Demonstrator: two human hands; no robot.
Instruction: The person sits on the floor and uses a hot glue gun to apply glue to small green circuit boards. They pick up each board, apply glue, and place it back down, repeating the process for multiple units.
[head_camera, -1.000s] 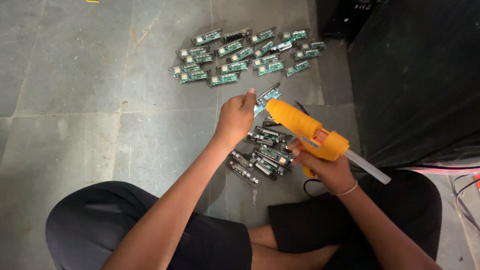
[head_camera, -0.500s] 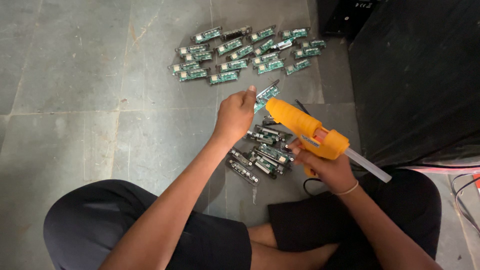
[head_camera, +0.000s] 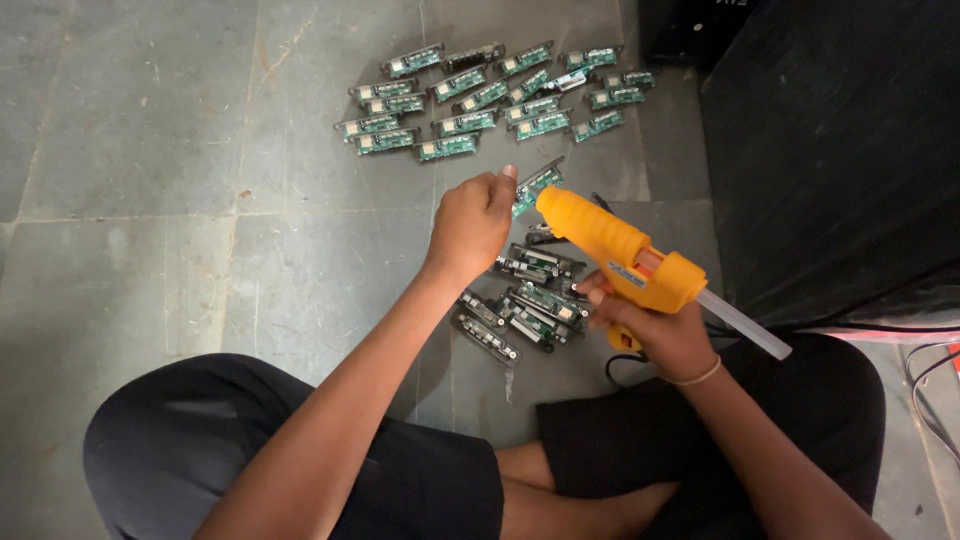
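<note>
Grey stone tile floor (head_camera: 150, 150), kinda scuffed, with grout lines running across it. Up top there's a spread of small green boards (head_camera: 480, 95) laid flat in loose rows, mostly side by side. Closer in, a second pile of boards (head_camera: 525, 305) sits jumbled, some overlapping. A dark mat (head_camera: 850, 150) covers the floor on the right, with a black box (head_camera: 690, 30) at its top corner.

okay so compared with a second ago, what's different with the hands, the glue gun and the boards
Hardly anything. The left hand keeps the small green circuit board pinched at the nozzle of the yellow plastic glue gun, still gripped by the right hand. Both piles of green boards on the grey stone floor lie unchanged.
</note>
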